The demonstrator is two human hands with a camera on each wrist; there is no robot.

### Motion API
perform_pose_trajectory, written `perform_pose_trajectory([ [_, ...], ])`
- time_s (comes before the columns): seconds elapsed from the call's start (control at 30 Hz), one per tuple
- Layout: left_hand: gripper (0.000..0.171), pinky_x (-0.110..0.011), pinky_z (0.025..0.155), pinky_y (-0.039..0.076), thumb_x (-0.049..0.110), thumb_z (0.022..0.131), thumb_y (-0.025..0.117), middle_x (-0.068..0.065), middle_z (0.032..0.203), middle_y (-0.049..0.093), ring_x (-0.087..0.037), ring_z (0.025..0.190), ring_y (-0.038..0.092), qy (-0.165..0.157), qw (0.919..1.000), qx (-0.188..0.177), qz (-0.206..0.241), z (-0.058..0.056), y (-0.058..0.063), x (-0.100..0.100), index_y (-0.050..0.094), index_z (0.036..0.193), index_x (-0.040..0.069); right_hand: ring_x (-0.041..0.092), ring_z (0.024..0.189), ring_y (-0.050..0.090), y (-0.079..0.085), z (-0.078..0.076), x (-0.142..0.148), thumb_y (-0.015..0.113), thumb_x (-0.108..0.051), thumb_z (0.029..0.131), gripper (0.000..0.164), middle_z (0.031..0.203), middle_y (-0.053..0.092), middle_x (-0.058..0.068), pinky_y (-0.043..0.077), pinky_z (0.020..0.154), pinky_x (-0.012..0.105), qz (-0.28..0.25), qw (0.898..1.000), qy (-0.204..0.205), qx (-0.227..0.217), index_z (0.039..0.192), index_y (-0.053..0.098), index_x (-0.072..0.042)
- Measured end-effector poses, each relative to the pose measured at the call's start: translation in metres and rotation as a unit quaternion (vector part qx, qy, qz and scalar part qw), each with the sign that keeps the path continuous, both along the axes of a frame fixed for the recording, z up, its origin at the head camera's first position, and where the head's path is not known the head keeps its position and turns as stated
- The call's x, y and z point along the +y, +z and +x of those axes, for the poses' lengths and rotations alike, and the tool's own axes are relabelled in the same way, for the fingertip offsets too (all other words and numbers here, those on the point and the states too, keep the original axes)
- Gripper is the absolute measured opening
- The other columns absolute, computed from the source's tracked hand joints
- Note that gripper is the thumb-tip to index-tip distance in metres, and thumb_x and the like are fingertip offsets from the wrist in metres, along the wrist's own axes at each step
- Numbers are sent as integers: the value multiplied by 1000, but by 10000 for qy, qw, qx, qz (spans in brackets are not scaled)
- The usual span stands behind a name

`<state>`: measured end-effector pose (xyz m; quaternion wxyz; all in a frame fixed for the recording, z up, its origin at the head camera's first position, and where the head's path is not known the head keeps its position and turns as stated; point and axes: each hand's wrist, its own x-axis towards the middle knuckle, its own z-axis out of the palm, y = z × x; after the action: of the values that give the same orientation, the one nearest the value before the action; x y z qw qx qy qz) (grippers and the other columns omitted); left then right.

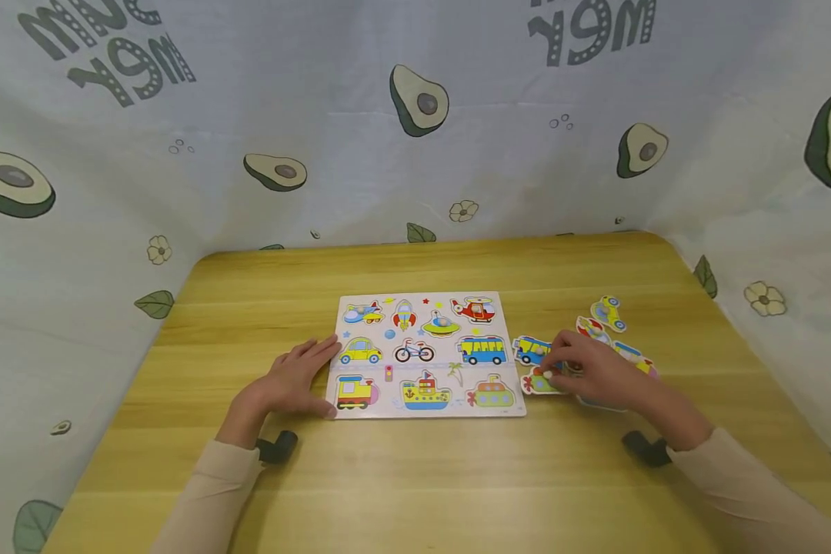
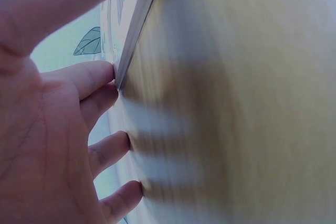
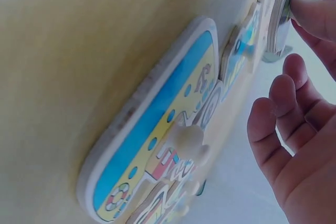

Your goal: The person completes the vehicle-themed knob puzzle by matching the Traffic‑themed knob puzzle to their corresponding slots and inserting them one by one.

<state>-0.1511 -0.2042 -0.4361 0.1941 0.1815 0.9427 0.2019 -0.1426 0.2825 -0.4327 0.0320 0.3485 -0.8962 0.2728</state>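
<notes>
A white wooden puzzle board (image 1: pixel 381 378) with printed vehicles lies flat on the table. My left hand (image 1: pixel 294 381) rests at its left edge with fingers spread; in the left wrist view the fingertips (image 2: pixel 123 139) touch the table and the board's edge. Right of the board, my right hand (image 1: pixel 599 373) pinches a green submarine puzzle piece (image 1: pixel 540 382) between thumb and fingers. That piece (image 3: pixel 278 19) is tilted up in the right wrist view. A bus piece (image 1: pixel 530 351) lies just beyond it. Beneath the right hand is a knobbed ship piece (image 3: pixel 157 124).
More loose pieces lie at the right: a yellow car piece (image 1: pixel 608 313), a red-and-white piece (image 1: pixel 592 329) and a train piece (image 1: pixel 635 358), some overlapping. The wooden table (image 1: pixel 415 485) extends in front. A printed avocado cloth (image 1: pixel 360 115) hangs behind the table.
</notes>
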Motion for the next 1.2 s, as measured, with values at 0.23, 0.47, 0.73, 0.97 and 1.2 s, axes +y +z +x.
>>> perform_pose_trajectory([
  [0.23,107,-72,116,14,43,72,85,-8,167,20,-44,151,15,7,10000,-32,-20,-1,0,0,28,157,14,6,66,44,2,-3,-2,76,2,79,26,87,56,-7,39,58,17,-206,9997,1,93,91,75,-21],
  [0.47,107,-72,116,15,42,72,84,-8,167,20,-44,151,15,3,9999,-47,-138,-2,2,0,27,158,14,11,73,47,0,-3,-11,77,-2,81,20,89,56,-3,41,61,20,-152,9997,-70,-194,92,76,-19],
  [0.73,107,-73,115,15,42,73,84,-10,167,20,-46,151,15,-80,9998,-91,-141,0,3,2,27,158,12,10,74,48,0,-1,-27,77,-6,82,17,86,55,-5,41,62,19,93,9983,-235,-525,92,76,-20],
  [0.97,106,-74,115,15,42,73,83,-10,167,20,-46,151,15,-99,9999,-88,-84,0,2,2,27,157,11,7,75,47,1,2,-46,75,-11,85,14,87,58,-6,41,64,19,282,9939,-228,-1045,93,75,-22],
  [1.2,106,-73,116,14,41,73,84,-9,167,20,-46,151,15,-38,9999,-74,-119,-1,3,1,27,158,12,3,74,46,-5,-2,-60,73,-13,87,12,84,60,-10,41,65,19,547,9910,91,-1216,97,76,-19],
])
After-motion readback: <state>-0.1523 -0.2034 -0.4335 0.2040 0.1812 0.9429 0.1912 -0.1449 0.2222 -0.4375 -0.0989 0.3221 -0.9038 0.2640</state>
